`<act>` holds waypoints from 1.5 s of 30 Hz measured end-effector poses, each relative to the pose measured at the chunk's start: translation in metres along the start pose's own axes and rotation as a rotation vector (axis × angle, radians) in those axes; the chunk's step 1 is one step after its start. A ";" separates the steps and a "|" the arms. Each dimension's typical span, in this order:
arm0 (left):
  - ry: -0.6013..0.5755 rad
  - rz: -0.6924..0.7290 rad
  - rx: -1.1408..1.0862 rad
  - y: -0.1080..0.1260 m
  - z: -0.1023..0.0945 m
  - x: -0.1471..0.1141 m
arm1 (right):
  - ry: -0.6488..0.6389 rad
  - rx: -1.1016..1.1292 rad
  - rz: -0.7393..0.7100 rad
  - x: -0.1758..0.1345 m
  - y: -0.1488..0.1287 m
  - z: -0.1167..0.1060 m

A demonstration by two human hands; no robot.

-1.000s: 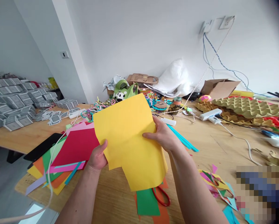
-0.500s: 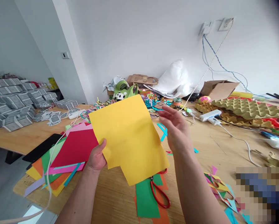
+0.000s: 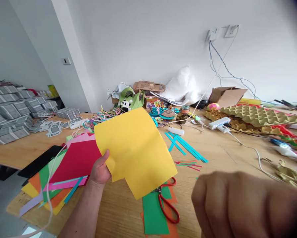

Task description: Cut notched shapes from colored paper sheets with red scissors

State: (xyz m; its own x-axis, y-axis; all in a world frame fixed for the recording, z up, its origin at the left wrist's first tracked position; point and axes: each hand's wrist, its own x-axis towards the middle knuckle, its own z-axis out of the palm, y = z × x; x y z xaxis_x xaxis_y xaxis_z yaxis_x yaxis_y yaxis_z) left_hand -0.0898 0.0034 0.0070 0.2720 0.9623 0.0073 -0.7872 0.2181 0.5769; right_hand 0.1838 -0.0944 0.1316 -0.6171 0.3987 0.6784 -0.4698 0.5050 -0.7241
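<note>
My left hand (image 3: 101,169) grips a yellow sheet of paper (image 3: 136,148) by its left edge, thumb on top. The sheet has a notch cut from its lower left corner and hangs above the table. Close to the camera at the lower right, my right hand (image 3: 240,205) is curled with its knuckles toward me; whatever is inside it, if anything, is hidden. Scissors with red handles (image 3: 168,211) lie partly under the yellow sheet, on green paper (image 3: 154,216) and orange paper (image 3: 172,228).
Stacked coloured paper (image 3: 76,158) lies at the left beside a black flat object (image 3: 40,161). Blue strips (image 3: 188,147) and thin coloured strips (image 3: 189,164) lie right of the sheet. Egg trays (image 3: 260,115), a power strip (image 3: 219,123) and a cable (image 3: 252,150) occupy the right side.
My right hand has moved from beside the yellow sheet toward the camera at the lower right, its fingers now curled. My left hand still holds the sheet, nearly in place.
</note>
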 end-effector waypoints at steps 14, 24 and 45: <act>0.060 0.015 -0.031 -0.004 -0.002 0.004 | 0.580 -0.202 0.675 0.013 0.078 -0.072; 0.031 -0.071 0.033 -0.006 -0.002 0.005 | 0.551 -0.107 0.684 0.014 0.090 -0.072; 0.052 -0.093 0.061 -0.009 0.003 0.011 | 0.586 -0.239 0.730 0.011 0.087 -0.074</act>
State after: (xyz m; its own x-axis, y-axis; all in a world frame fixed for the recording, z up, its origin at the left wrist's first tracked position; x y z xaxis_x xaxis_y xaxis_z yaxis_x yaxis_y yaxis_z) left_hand -0.0785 0.0112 0.0045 0.3122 0.9457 -0.0901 -0.7242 0.2983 0.6217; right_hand 0.1830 0.0108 0.0850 -0.2633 0.9620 0.0728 0.0853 0.0984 -0.9915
